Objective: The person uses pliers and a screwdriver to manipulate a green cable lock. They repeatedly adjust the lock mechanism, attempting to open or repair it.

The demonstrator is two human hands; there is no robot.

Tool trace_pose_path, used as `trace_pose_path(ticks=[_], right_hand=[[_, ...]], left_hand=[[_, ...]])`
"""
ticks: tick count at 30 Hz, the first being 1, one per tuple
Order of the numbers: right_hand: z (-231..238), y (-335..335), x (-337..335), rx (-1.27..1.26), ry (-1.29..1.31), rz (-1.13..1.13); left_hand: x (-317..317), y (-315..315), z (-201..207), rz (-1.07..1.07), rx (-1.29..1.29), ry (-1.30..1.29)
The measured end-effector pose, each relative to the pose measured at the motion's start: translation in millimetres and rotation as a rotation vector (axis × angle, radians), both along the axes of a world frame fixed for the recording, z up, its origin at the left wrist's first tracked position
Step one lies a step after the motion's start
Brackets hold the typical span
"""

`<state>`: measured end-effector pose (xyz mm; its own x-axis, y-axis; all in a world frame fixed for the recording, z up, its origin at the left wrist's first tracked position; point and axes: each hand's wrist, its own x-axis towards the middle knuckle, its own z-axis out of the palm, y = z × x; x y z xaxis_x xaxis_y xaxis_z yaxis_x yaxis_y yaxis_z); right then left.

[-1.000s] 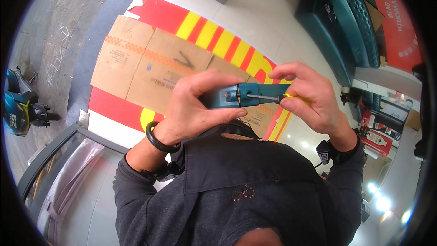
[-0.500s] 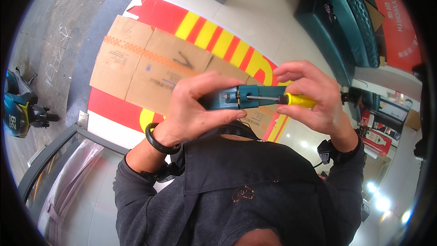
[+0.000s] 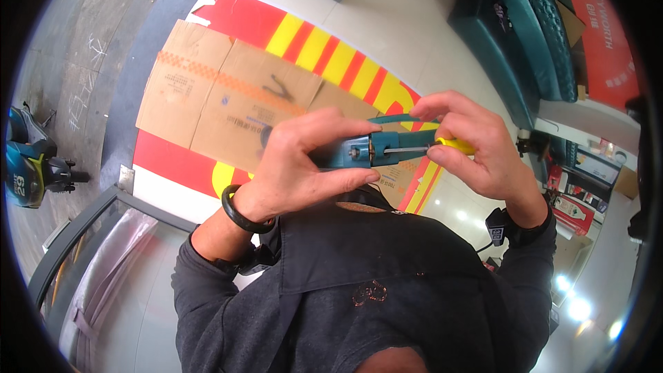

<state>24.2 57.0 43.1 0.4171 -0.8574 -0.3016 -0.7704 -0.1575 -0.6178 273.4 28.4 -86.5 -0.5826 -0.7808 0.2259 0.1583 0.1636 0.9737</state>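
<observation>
Above the cardboard, my left hand (image 3: 300,159) is closed around a teal tool body (image 3: 356,152), thumb on the near side and fingers on the far side. The body looks like a power tool's casing; its exact kind I cannot make out. A small metal bolt or pin shows on its face, and teal strips run from it toward the right. My right hand (image 3: 469,145) pinches a yellow-handled screwdriver (image 3: 456,145) between thumb and fingers. The thin metal shaft points left, its tip at the casing's right end. Much of the handle is hidden by the fingers.
Flattened cardboard (image 3: 200,90) lies on a red and yellow printed sheet (image 3: 242,17). At the upper right stands a dark teal tufted seat (image 3: 511,41). A dark-framed glass panel (image 3: 110,207) is at the lower left, and a scooter (image 3: 34,159) stands at the far left.
The tool body has turned slightly, and a curved teal strip now shows beyond it. My right fingers have shifted along the screwdriver and cover more of the yellow handle.
</observation>
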Motion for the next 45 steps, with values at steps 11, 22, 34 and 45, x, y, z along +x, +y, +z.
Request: trace_pose_path(ticks=[11, 22, 34, 45], right_hand=[[0.1, -5.4, 1.7, -0.211, 0.041, 0.088], [2.3, -2.9, -4.2, -0.333, 0.174, 0.100], [-5.8, 0.6, -2.0, -0.409, 0.054, -0.038], [-8.4, 9.2, -11.3, -0.374, -0.050, -0.070]], left_hand=[[-1.3, -3.3, -1.6, 0.036, 0.029, 0.012], [-1.8, -4.9, -1.1, 0.048, 0.002, 0.013], [-4.9, -4.4, -2.6, 0.054, 0.090, 0.039], [-6.7, -4.1, -6.5, 0.075, 0.075, 0.082]])
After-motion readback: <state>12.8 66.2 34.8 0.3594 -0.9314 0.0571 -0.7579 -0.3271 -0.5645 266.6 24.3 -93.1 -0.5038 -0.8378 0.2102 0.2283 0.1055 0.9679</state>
